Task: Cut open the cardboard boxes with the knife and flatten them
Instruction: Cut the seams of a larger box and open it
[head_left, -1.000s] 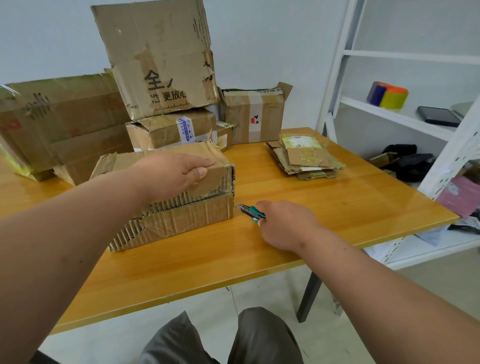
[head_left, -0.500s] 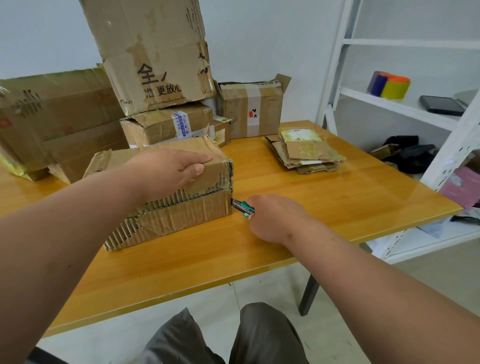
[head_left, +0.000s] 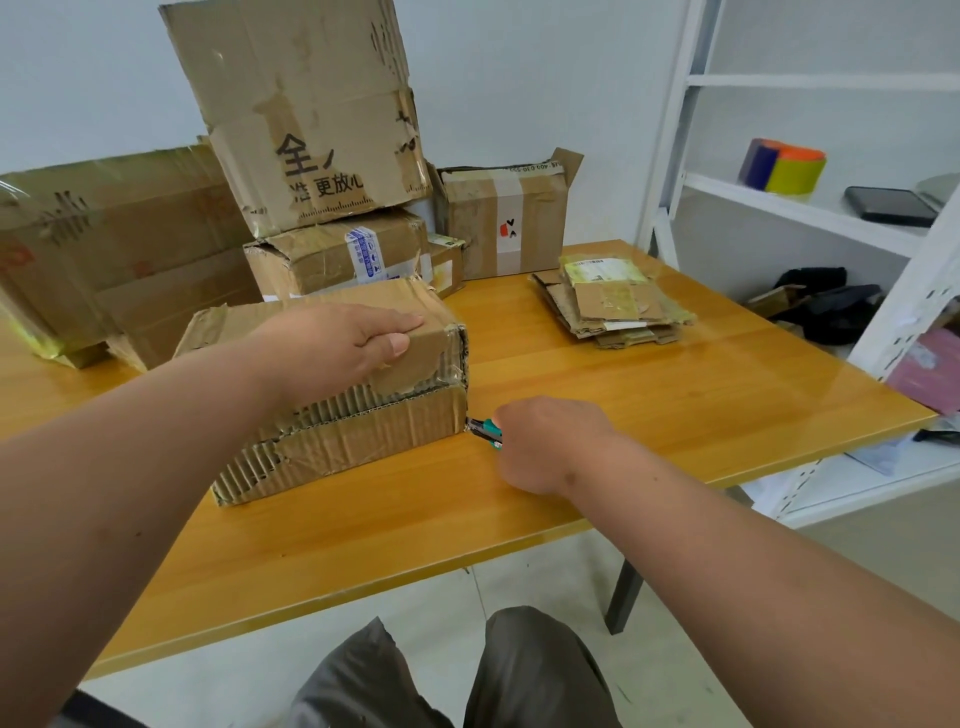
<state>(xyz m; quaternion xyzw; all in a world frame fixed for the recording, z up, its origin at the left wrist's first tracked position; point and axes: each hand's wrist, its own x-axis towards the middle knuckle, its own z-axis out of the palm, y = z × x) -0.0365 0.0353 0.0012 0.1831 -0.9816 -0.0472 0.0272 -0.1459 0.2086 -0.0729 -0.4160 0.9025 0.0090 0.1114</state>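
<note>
A person's left hand (head_left: 345, 348) lay flat, fingers straight, on top of a battered cardboard box (head_left: 332, 395) near the front of a yellow wooden table (head_left: 649, 415). The right hand (head_left: 545, 441) gripped a green-handled knife (head_left: 485, 430), fingers curled round it, its tip touching the box's lower right corner. More boxes (head_left: 306, 109) were stacked behind, against the wall, and a pile of flattened cardboard (head_left: 613, 304) lay farther right on the table, beside a white shelf (head_left: 795, 213).
</note>
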